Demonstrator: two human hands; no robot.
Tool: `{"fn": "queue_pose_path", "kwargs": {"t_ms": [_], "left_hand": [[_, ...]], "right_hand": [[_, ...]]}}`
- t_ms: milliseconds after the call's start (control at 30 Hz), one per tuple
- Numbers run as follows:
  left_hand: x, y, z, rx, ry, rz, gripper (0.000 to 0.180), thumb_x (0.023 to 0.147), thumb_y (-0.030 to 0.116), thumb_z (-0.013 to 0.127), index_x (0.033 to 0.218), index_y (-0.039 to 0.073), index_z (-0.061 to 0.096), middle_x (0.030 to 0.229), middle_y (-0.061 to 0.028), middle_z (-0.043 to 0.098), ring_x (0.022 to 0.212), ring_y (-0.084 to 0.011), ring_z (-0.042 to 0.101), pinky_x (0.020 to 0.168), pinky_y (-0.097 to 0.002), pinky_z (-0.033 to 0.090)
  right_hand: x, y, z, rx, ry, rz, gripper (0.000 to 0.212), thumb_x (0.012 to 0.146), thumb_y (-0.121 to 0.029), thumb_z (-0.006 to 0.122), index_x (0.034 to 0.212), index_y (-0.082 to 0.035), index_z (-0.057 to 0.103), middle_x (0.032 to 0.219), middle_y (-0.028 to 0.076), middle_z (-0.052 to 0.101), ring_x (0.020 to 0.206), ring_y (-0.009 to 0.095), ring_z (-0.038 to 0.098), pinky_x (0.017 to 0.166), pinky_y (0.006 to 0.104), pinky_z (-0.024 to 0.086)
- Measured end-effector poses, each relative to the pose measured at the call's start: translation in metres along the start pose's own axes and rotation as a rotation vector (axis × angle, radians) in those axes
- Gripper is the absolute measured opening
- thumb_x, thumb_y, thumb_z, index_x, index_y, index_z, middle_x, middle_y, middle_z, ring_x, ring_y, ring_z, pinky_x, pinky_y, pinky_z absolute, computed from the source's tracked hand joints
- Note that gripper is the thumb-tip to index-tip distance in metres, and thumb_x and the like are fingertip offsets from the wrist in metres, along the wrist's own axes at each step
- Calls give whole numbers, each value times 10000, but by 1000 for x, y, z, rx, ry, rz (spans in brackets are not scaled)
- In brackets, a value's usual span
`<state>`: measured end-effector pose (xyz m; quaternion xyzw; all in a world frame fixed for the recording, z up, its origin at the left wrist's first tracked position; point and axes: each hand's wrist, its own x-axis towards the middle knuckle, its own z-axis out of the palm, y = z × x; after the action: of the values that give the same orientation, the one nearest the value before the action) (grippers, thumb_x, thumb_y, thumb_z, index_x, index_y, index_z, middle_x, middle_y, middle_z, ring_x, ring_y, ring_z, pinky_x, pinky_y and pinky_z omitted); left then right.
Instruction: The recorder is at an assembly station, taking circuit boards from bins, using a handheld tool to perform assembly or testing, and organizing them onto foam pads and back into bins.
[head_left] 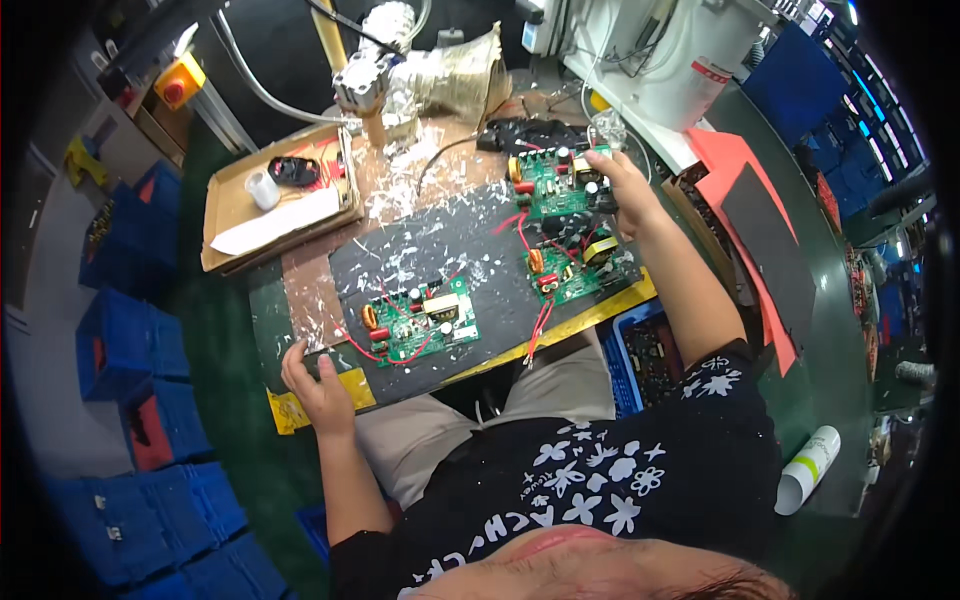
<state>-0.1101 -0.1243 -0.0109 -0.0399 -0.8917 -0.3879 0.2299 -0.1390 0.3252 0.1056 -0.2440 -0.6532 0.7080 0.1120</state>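
Note:
At the front left corner of the work surface, my left hand (322, 392) rests with fingers loosely apart and nothing in it. A green circuit board (422, 322) with red wires and a yellow-wrapped transformer lies a little to its right. Farther off to the right, my right hand (630, 190) grips the right edge of a second circuit board (545, 188), thumb on top; its other fingers are partly hidden. Just below that one lies a third circuit board (570, 275), its red wires (540, 330) hanging toward the front edge.
A dark mat (400, 255) strewn with white scraps covers the surface, edged with yellow tape (480, 368). A cardboard tray (235, 235) stands back left, a metal machine head (362, 85) behind. Blue bins (115, 345) line the left; red sheets (715, 150) lie right; a blue crate (628, 360) sits below.

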Motion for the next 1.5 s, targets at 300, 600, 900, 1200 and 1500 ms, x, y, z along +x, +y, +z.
{"fn": "queue_pose_path", "kwargs": {"t_ms": [300, 600, 900, 1200, 1500], "left_hand": [[-1, 8, -5, 122, -139, 131, 327, 879, 122, 555, 1179, 5, 496, 1178, -164, 511, 1129, -324, 438, 994, -409, 320], [1, 15, -4, 34, -183, 39, 296, 884, 126, 559, 1151, 2, 532, 1120, -149, 546, 1095, -292, 473, 955, -386, 358], [11, 31, 25, -140, -329, 13, 296, 882, 98, 589, 1148, -29, 567, 1059, -121, 595, 905, -177, 596, 830, -298, 473], [-1, 46, 30, -457, -332, -191, 251, 898, 19, 554, 1140, -47, 559, 1015, -103, 647, 887, -140, 630, 779, -243, 491], [-18, 50, 28, -378, -282, -203, 227, 877, 18, 600, 1098, -24, 564, 978, -73, 634, 793, -79, 572, 689, -201, 460]], "right_hand": [[30, 23, 8, -423, 100, 79, 652, 818, -456, 649, 1176, 73, 518, 1175, 194, 560, 1079, 262, 531, 943, 370, 393], [-50, 46, 22, -747, -44, -743, 412, 753, -193, 716, 1103, -22, 584, 1074, 124, 592, 975, 223, 577, 849, 341, 463], [-101, 76, 117, -921, -642, -774, 390, 799, -225, 656, 1127, -30, 573, 1015, 141, 603, 953, 324, 595, 827, 407, 483], [-89, 74, 109, -908, -726, -781, 347, 845, -222, 607, 1140, -42, 577, 1021, 147, 593, 943, 335, 601, 821, 411, 490], [-83, 75, 92, -891, -726, -773, 345, 824, -248, 634, 1111, -58, 602, 1009, 141, 609, 978, 322, 588, 860, 406, 471]]}}
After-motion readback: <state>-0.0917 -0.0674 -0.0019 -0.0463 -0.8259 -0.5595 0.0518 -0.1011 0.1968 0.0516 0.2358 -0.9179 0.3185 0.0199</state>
